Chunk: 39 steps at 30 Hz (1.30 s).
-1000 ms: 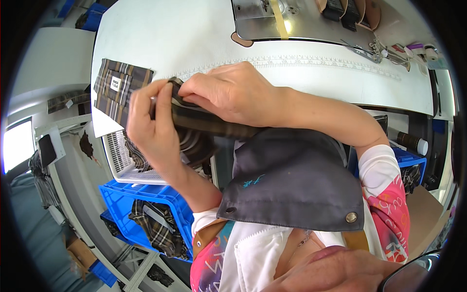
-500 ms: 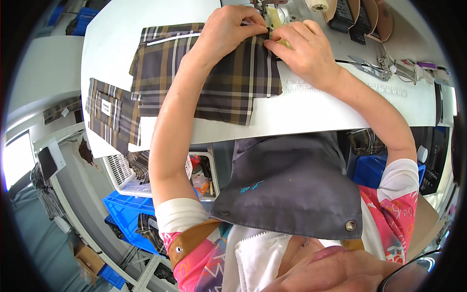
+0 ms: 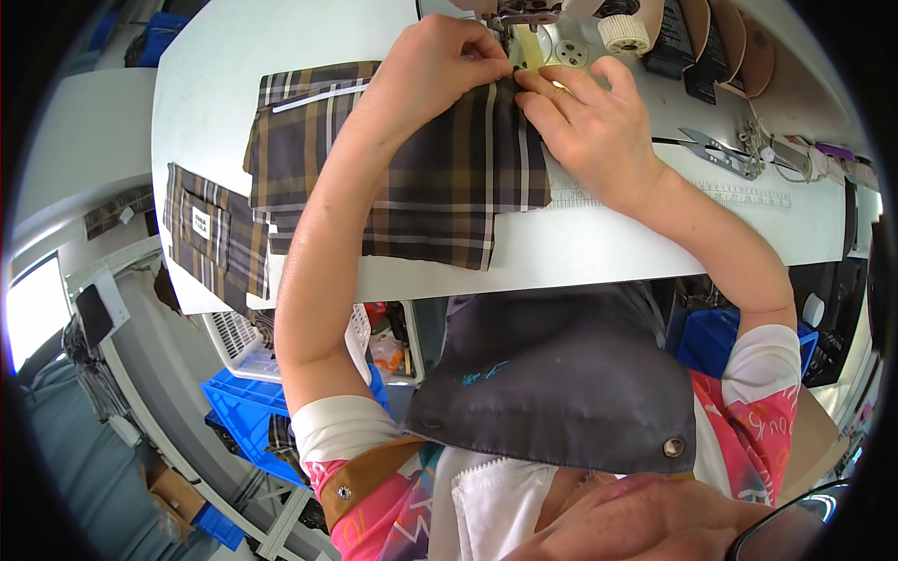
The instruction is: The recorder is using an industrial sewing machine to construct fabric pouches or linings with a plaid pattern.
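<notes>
A dark brown plaid fabric piece (image 3: 430, 187) with a narrow white strip lies spread on the white table (image 3: 215, 112), its upper right corner beside the metal presser foot (image 3: 524, 17) of a sewing machine. My left hand (image 3: 426, 65) pinches the fabric's top edge just in front of the foot. My right hand (image 3: 594, 140), fingers bent, grips the same edge from the right, its fingertips close to the left's. A smaller plaid piece (image 3: 248, 243) with a white label lies at the left. A clear ruler (image 3: 748, 199) lies partly hidden under my right arm.
Scissors (image 3: 720, 159) and small tools lie at the right. A white knob (image 3: 625, 34) is on the machine. Below the table are a white basket (image 3: 243, 351), blue crates (image 3: 243, 411), a container of small items (image 3: 412, 365) and another blue crate (image 3: 702, 337).
A second ago both hands held bunched fabric over the lap. Now it is spread on the table with its edge by the machine. Over the last half second the view has shifted slightly.
</notes>
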{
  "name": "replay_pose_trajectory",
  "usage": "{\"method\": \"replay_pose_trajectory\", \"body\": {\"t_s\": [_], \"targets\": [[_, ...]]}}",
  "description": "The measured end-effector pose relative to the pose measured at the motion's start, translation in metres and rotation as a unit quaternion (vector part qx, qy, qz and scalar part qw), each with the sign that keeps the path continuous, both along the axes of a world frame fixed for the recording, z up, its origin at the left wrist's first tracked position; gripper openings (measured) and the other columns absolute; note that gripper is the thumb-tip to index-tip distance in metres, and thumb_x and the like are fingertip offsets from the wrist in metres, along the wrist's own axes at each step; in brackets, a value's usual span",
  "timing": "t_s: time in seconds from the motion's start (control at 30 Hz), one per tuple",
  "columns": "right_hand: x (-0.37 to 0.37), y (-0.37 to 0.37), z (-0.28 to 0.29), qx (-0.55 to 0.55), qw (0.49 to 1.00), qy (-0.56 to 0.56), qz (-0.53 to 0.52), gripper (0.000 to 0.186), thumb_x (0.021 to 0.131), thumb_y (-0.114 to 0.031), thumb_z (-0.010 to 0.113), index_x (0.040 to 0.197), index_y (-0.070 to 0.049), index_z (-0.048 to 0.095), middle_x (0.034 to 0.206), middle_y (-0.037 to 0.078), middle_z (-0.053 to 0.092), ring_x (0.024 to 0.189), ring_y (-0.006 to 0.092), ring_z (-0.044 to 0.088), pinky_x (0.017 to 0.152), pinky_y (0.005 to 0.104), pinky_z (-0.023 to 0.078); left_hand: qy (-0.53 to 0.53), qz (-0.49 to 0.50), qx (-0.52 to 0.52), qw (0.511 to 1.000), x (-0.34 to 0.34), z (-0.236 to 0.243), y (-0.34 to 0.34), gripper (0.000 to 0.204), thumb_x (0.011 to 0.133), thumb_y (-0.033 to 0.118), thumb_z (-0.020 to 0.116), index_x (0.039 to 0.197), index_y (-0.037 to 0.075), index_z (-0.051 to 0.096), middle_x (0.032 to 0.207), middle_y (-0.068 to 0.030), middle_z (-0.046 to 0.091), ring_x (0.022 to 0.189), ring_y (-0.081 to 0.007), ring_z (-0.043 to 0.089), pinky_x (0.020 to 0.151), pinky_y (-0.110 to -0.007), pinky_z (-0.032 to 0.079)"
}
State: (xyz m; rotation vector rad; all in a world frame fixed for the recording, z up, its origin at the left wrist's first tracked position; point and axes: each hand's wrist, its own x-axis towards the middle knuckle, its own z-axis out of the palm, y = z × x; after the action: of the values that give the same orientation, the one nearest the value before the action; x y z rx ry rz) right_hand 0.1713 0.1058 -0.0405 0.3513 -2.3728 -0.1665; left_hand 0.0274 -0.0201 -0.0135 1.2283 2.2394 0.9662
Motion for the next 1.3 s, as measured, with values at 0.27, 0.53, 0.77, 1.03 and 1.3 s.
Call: {"method": "replay_pose_trajectory", "body": {"t_s": [0.27, 0.53, 0.77, 1.03, 1.3], "targets": [[0.001, -0.005, 0.004, -0.02, 1.0, -0.018, -0.015, 0.008, 0.071, -0.008, 0.064, 0.067, -0.008, 0.057, 0.077, 0.003, 0.066, 0.075, 0.0126, 0.056, 0.074, 0.0315, 0.038, 0.002, -0.013, -0.025, 1.0, -0.002, 0.008, -0.001, 0.017, 0.077, 0.017, 0.067, 0.082, 0.0, 0.067, 0.07, -0.0035, 0.063, 0.068, -0.0089, 0.058, 0.066, -0.023, 0.045], [0.0, -0.004, 0.005, -0.012, 1.0, -0.018, -0.014, 0.011, 0.073, -0.008, 0.064, 0.065, -0.009, 0.056, 0.062, 0.0, 0.059, 0.066, 0.0127, 0.051, 0.069, 0.0298, 0.036, -0.003, -0.004, -0.042, 0.999, -0.007, 0.005, 0.003, 0.017, 0.074, 0.016, 0.069, 0.079, 0.0, 0.067, 0.067, -0.0028, 0.061, 0.066, -0.0082, 0.055, 0.064, -0.024, 0.044], [-0.009, 0.008, 0.007, 0.025, 0.999, -0.035, -0.008, 0.004, 0.073, -0.01, 0.062, 0.071, -0.01, 0.058, 0.06, -0.002, 0.058, 0.067, 0.0125, 0.053, 0.07, 0.0302, 0.036, -0.034, 0.005, 0.047, 0.998, -0.013, 0.007, 0.01, 0.018, 0.074, 0.004, 0.066, 0.09, -0.003, 0.062, 0.075, -0.0088, 0.062, 0.067, -0.0184, 0.057, 0.062, -0.031, 0.048], [-0.011, 0.012, 0.005, -0.003, 0.996, -0.082, -0.023, 0.018, 0.069, -0.008, 0.06, 0.088, -0.007, 0.061, 0.097, -0.004, 0.065, 0.079, 0.0138, 0.054, 0.069, 0.034, 0.045, -0.065, 0.008, 0.112, 0.991, -0.019, 0.008, 0.015, 0.029, 0.065, 0.0, 0.071, 0.092, -0.005, 0.062, 0.082, -0.0113, 0.065, 0.075, -0.0192, 0.059, 0.069, -0.031, 0.049], [-0.013, 0.014, 0.003, -0.017, 0.996, -0.086, -0.022, 0.018, 0.07, -0.007, 0.06, 0.088, -0.006, 0.062, 0.096, -0.003, 0.066, 0.079, 0.014, 0.055, 0.068, 0.0329, 0.044, -0.045, 0.021, 0.121, 0.991, -0.02, 0.004, 0.019, 0.038, 0.064, 0.0, 0.073, 0.1, -0.004, 0.061, 0.095, -0.0141, 0.066, 0.088, -0.0228, 0.06, 0.077, -0.033, 0.05]]}}
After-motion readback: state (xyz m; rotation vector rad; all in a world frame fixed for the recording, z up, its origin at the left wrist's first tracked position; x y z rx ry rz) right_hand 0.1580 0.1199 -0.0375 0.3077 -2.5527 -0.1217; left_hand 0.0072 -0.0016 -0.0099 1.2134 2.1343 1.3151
